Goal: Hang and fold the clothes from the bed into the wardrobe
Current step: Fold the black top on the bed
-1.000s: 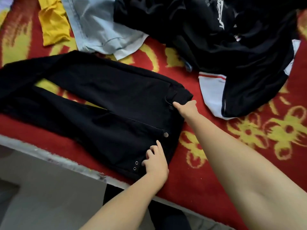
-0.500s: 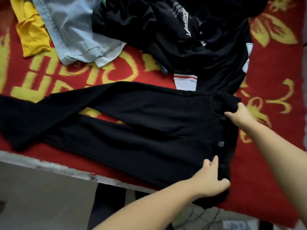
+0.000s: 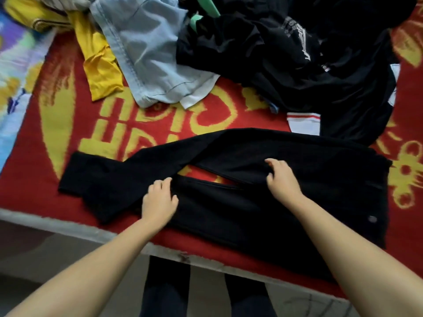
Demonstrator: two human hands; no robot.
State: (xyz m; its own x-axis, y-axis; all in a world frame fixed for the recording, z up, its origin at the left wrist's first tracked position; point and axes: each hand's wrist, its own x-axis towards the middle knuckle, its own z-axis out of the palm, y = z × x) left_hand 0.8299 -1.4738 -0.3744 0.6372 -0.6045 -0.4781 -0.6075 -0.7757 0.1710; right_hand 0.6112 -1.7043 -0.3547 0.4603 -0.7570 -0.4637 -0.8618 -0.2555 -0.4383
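Under our fingers [image 3: 161,184] lie black trousers [image 3: 263,202] of matt, dense woven cloth with a dull metal button [image 3: 372,218] at the waist. Beneath them we see a red and yellow blanket [image 3: 57,133], fuzzy and napped. Beyond our fingertips sit pale blue denim [image 3: 146,49] with stitched seams, a soft yellow knit garment [image 3: 100,72], slightly sheeny black clothes [image 3: 297,60], and a smooth green plastic hanger [image 3: 206,10].

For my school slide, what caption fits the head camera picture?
Two hands flatten black trousers on a red bed cover.
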